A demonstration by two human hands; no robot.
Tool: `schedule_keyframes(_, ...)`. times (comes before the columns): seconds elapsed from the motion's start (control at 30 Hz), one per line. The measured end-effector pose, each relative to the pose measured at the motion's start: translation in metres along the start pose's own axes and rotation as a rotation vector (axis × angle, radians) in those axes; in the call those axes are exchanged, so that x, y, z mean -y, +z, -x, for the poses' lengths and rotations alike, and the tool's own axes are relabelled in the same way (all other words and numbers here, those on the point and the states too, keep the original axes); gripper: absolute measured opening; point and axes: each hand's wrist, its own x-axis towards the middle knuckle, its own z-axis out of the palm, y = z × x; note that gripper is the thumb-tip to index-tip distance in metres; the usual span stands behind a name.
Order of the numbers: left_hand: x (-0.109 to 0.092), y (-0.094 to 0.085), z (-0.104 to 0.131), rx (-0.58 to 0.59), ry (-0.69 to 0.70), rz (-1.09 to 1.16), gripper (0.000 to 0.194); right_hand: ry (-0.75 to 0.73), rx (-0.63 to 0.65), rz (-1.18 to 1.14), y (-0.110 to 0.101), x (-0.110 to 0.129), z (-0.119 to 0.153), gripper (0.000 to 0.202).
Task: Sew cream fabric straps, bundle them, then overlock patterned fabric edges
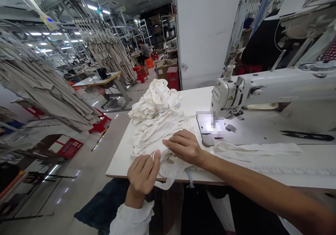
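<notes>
A heap of white fabric strips lies on the left part of the white sewing table. At the heap's front edge my left hand is closed, thumb up, pinching a fabric strip. My right hand rests over the front of the heap with its fingers bent together on the cloth; what exactly lies under the fingertips is hidden. One strip hangs in a loop below the table edge between both hands. Right of the heap stands a white sewing machine, its needle area lit and blurred.
A folded white strip and black thread snips lie right of my hands. A ruler tape runs along the front edge. Behind the table is a white pillar. Racks of hanging garments and a seated person are further off.
</notes>
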Motion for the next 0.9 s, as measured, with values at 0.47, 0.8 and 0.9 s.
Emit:
schedule_keyframes(0.47, -0.026, 0.006, -0.026, -0.121, -0.764, 0.554, 0.010, 0.102, -0.070, -0.117, 0.001, 0.000, 0.004, 0.018)
schedule_keyframes(0.8, -0.038, 0.000, -0.047, 0.234, -1.609, 1.553, 0.028, 0.045, -0.087, -0.161, 0.002, -0.006, 0.005, 0.016)
schedule_keyframes(0.9, -0.038, 0.000, -0.042, 0.232, -1.485, 1.415, 0.025, 0.086, -0.064, -0.180, 0.002, -0.008, 0.007, 0.016)
